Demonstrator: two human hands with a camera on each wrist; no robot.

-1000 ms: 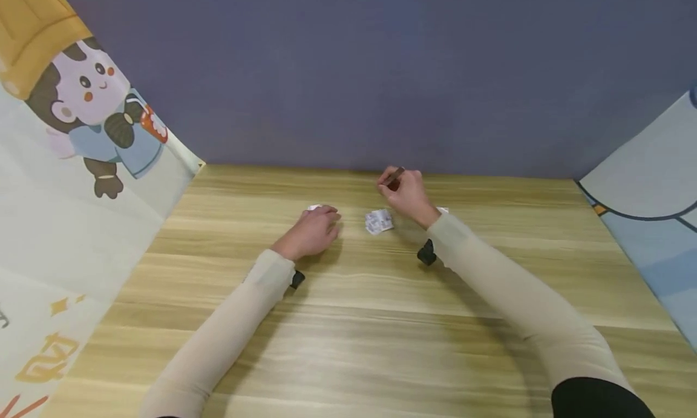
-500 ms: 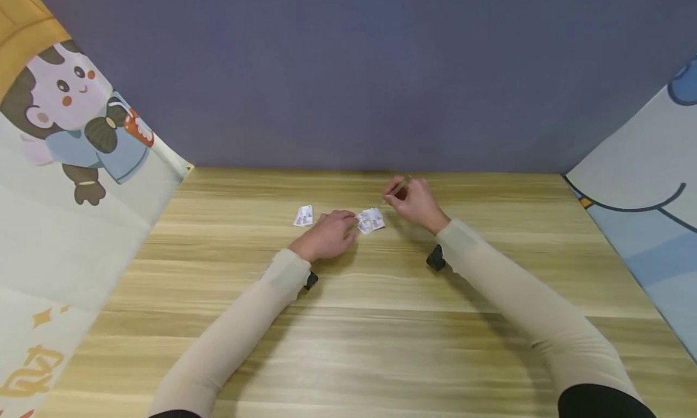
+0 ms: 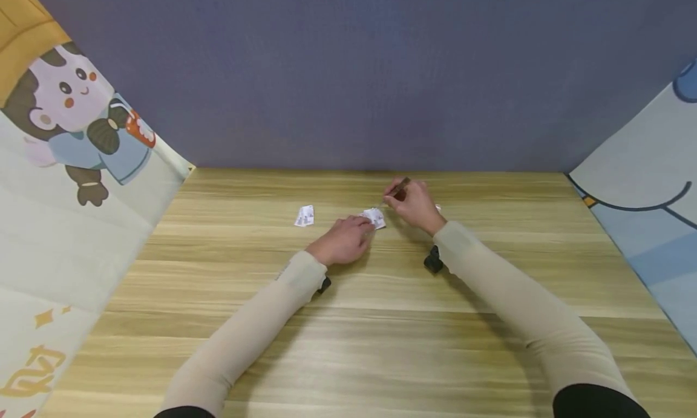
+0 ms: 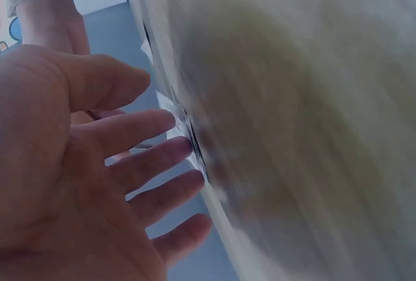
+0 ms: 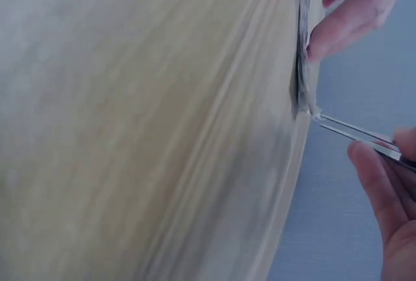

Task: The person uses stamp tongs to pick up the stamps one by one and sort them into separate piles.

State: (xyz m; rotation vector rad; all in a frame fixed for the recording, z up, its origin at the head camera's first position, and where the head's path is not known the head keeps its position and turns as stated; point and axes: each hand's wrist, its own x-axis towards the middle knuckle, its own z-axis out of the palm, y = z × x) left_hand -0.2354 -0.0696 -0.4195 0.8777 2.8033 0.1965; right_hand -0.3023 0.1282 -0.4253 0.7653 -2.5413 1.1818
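Observation:
A small pile of white printed slips (image 3: 376, 217) lies on the wooden table, its near left part hidden by my left hand (image 3: 344, 241). That hand's fingers are extended, and in the left wrist view the fingertips (image 4: 191, 180) rest on the slips (image 4: 170, 107). My right hand (image 3: 416, 207) pinches a pair of tweezers (image 3: 402, 186) just behind and right of the pile. In the right wrist view the slim metal tweezers (image 5: 361, 134) have their tips right at the end of the pile (image 5: 303, 73), close to a crumpled bit of its edge.
Another couple of overlapping white slips (image 3: 305, 215) lies to the left on the table (image 3: 348, 345). A further white piece (image 3: 438, 207) shows partly behind the right wrist. A dark grey panel (image 3: 370, 79) rises along the table's back edge.
My left hand has moved right, from the left slips onto the middle pile, uncovering the left slips. The tweezers in my right hand have come down toward the pile's edge.

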